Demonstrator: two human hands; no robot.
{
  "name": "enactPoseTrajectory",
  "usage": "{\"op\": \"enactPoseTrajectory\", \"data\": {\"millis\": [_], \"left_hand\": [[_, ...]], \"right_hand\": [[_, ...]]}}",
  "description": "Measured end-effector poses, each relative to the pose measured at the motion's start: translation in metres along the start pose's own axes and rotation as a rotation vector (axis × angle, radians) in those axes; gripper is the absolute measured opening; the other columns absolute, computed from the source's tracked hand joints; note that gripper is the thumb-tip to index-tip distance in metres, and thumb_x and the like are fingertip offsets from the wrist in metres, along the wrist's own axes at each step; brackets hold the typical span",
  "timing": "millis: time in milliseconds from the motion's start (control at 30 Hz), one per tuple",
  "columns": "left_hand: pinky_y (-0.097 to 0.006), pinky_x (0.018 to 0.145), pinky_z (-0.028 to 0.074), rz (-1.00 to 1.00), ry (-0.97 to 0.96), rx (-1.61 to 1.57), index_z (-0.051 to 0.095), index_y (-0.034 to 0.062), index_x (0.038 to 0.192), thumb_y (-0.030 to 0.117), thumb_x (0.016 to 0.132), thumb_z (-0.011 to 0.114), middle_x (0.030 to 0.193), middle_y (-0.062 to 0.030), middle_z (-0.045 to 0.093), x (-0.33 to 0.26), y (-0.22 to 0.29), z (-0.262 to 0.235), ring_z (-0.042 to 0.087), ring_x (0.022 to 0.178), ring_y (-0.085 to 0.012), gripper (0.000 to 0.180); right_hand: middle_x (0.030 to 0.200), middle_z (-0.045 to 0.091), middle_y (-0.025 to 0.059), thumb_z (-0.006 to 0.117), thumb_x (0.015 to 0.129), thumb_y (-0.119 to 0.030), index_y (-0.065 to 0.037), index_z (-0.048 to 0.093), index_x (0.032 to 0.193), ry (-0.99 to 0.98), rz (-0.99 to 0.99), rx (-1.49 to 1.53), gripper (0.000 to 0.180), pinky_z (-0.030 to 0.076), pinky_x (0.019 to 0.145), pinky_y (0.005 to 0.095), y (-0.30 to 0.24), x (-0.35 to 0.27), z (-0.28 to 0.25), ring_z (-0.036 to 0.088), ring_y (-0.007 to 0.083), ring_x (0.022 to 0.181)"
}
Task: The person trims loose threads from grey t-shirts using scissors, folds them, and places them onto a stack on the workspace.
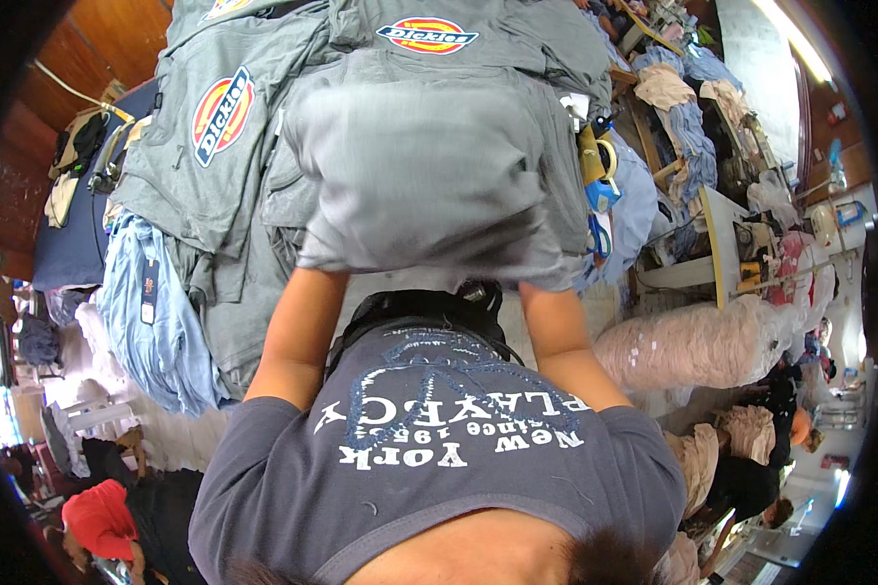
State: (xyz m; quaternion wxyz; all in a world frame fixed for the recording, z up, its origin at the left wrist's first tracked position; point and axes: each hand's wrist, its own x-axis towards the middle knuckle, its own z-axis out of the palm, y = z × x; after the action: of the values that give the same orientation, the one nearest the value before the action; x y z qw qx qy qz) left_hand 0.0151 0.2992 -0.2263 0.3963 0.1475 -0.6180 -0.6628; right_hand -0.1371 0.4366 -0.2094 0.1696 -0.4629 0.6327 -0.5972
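Note:
A grey garment (410, 166), likely a T-shirt, is bunched up in front of me and smeared by motion. My left forearm (302, 322) and my right forearm (556, 327) both reach in under its near edge. The cloth covers both hands, so their fingers are hidden. Below and beyond it lie more grey T-shirts with a coloured oval print; one printed shirt (190, 185) spreads out to the left and another print (427, 35) shows at the far side.
Light blue shirts (151, 302) with a dark tag hang at the left edge of the pile. At the right edge are a tape roll (607, 161) and blue-handled scissors (600, 234). A large plastic-wrapped bundle (698, 346) lies to the right. Other people work behind me, one in a red top (99, 517).

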Motion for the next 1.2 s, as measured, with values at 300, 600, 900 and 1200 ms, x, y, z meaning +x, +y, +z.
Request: {"op": "enactPoseTrajectory", "data": {"millis": [300,600,900,1200], "left_hand": [[-0.034,0.099,0.027,0.035,-0.075,-0.078,0.039,0.0084,0.125,0.033,0.079,0.054,0.128,-0.0128,0.038,-0.015,0.058,-0.045,0.036,0.118,-0.0256,0.055],[-0.034,0.098,0.029,0.45,-0.559,0.957,0.038,0.0071,0.125,0.034,0.079,0.056,0.127,-0.0134,0.039,0.037,0.104,-0.046,0.037,0.117,-0.0249,0.057],[-0.035,0.084,0.043,-0.276,-0.378,-0.711,0.06,0.0114,0.095,0.043,0.087,0.039,0.091,-0.0062,0.061,0.094,0.092,-0.053,0.056,0.086,-0.018,0.039],[-0.041,0.093,0.035,0.234,-0.528,-0.111,0.034,0.0106,0.128,0.03,0.082,0.052,0.127,-0.018,0.037,0.089,0.09,-0.034,0.039,0.117,-0.0284,0.053]], "right_hand": [[0.085,0.059,0.014,0.057,0.076,-0.023,-0.002,0.06,0.089,-0.307,0.017,-0.068,0.024,0.043,0.077,0.0327,-0.009,-0.056,-0.004,0.055,0.0236,0.084],[0.083,0.059,0.0146,0.057,0.077,-0.028,-0.003,0.06,0.087,-0.679,-0.21,-0.959,0.027,0.043,0.075,0.0331,-0.022,-0.003,-0.031,0.056,0.0245,0.081],[0.089,0.061,0.0085,0.055,0.083,-0.021,-0.002,0.056,0.097,-0.174,0.201,0.473,0.024,0.043,0.08,0.0277,-0.088,0.063,-0.084,0.057,0.016,0.088],[0.088,0.061,-0.0005,0.061,0.08,-0.024,-0.003,0.058,0.094,-0.011,0.022,0.468,0.026,0.045,0.071,0.0245,-0.079,0.068,-0.114,0.056,0.0093,0.082]]}}
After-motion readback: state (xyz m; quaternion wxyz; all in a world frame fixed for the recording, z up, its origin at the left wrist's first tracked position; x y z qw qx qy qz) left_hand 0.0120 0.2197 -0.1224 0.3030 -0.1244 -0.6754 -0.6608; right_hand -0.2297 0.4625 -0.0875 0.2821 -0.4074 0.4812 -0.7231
